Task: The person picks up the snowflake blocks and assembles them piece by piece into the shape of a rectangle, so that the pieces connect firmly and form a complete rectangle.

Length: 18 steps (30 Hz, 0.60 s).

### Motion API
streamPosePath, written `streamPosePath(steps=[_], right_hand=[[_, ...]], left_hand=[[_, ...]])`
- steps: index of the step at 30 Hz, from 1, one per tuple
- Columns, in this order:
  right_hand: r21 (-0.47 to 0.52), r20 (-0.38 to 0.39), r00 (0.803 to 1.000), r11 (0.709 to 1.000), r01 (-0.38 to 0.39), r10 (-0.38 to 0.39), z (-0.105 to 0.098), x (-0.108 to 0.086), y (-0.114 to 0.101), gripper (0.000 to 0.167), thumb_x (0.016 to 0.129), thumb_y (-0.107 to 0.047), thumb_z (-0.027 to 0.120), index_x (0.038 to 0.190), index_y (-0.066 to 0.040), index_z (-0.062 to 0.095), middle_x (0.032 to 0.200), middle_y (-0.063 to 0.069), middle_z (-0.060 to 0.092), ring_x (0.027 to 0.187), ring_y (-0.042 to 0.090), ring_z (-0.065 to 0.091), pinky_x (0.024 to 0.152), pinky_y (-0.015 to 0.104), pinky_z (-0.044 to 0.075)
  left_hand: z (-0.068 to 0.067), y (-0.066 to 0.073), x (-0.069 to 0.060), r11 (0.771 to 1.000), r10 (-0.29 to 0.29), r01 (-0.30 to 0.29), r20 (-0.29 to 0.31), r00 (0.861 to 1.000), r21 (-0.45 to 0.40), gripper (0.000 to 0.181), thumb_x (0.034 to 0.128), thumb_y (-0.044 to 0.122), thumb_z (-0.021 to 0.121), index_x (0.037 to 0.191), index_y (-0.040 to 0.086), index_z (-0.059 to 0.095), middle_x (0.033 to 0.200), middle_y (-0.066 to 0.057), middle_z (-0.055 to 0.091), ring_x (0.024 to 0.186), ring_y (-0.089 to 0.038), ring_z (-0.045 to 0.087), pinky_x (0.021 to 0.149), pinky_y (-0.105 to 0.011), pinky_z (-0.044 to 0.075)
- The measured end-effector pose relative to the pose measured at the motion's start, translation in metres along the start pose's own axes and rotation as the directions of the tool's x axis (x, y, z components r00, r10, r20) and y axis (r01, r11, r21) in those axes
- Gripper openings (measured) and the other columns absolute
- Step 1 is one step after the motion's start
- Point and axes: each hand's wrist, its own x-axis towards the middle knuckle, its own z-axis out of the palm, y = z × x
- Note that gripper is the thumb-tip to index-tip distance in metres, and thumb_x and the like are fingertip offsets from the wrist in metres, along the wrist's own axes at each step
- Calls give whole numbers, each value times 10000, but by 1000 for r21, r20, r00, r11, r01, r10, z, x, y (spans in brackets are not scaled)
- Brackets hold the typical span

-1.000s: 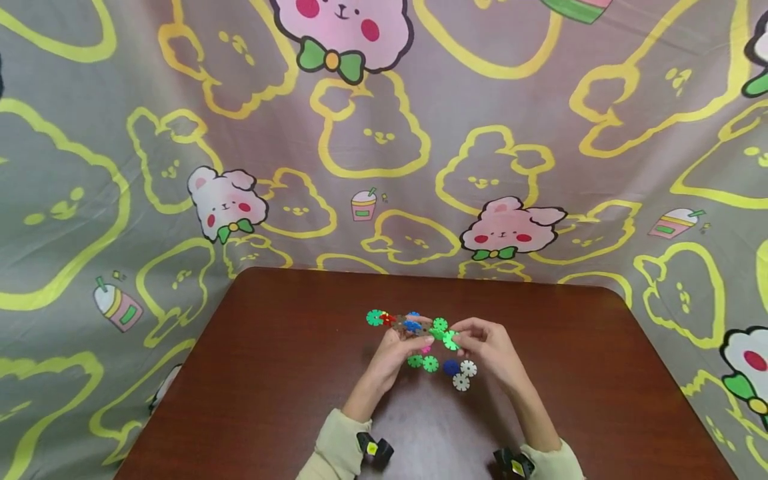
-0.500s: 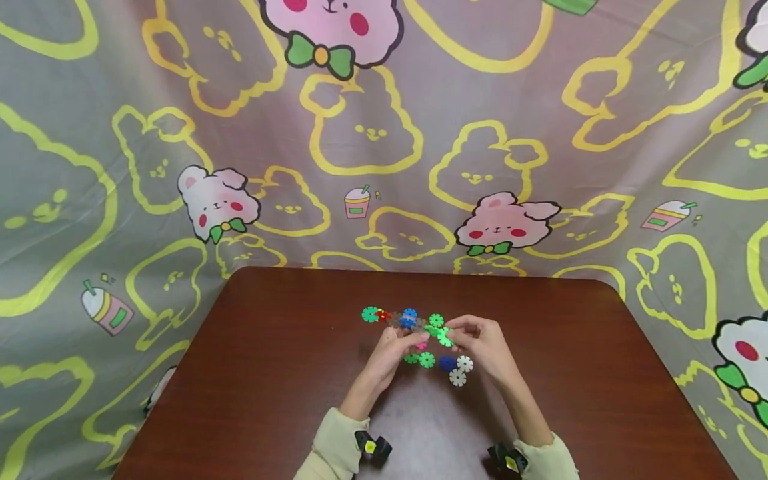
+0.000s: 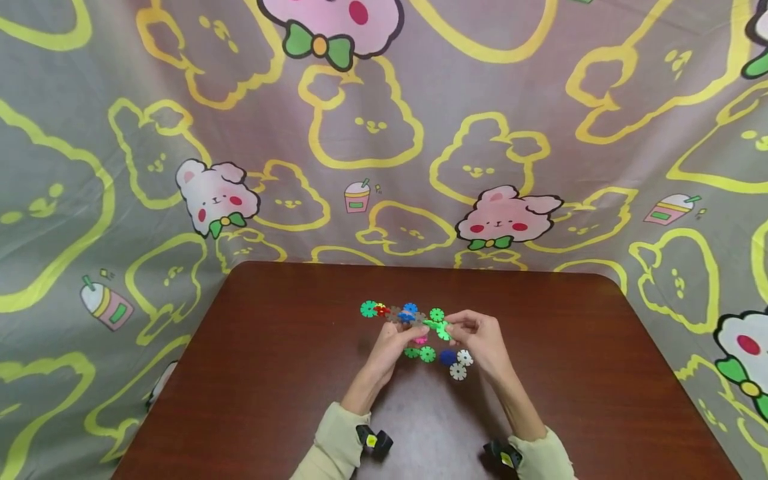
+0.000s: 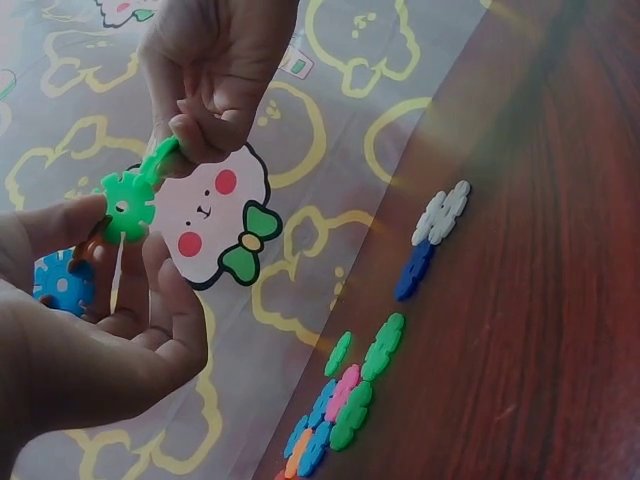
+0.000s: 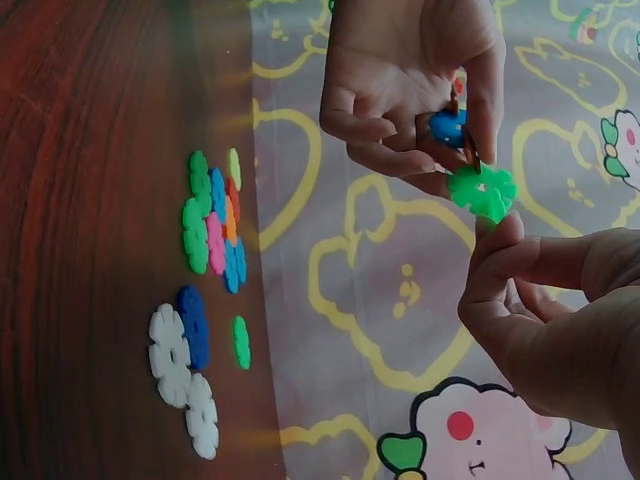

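Nearest are the pale sleeves (image 3: 329, 433), a black wrist mount (image 3: 373, 441) at each cuff. Beyond them both hands work together above the bench (image 3: 264, 373). The left hand (image 3: 389, 348) holds a chain of notched plastic discs (image 3: 407, 317) between thumb and fingers; the right hand (image 3: 485, 337) pinches a bright green disc (image 3: 443, 331) at the chain's right end. Both grips match those of a second ago, and the chain hangs together as before.

Two white discs (image 3: 459, 371) and a dark blue disc (image 3: 448, 358) lie near the right hand, in their earlier places, with a pair of green discs (image 3: 427, 354) to their left. The left hand partly hides the pink disc (image 5: 216, 243) and others from the head camera; the right wrist view shows it beside an orange disc (image 5: 231, 218). A lone green disc (image 5: 242, 342) lies apart from that cluster. Behind the bench hangs a cartoon-printed curtain (image 3: 288, 127).
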Motion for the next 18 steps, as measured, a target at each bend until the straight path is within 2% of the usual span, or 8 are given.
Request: streamPosePath(steps=[9,14,18], right_hand=[[-35,-19,999,999,26,-27,2,-2,5,116,916,56,711,1014,114,731,765,145,708,580,151,636,570,272,541],[-79,-49,998,996,43,-47,5,-1,5,86,909,64,718,988,90,744,763,137,711,597,267,671,574,338,566],[-89,-82,996,995,36,-44,9,-2,3,71,914,55,725,977,74,753,762,134,713,620,338,692,589,354,587]], left_hand=[[1,-2,-1,1000,4,-4,-19,1000,17,96,926,115,735,910,115,640,803,45,611,778,-90,567,818,-377,485],[2,-3,1,999,23,-22,-17,1000,32,46,933,97,717,946,69,683,799,36,618,771,-91,561,822,-388,472],[3,-4,1,999,16,-15,-22,1000,36,145,927,112,734,1014,5,692,811,46,629,777,-88,567,817,-364,461]])
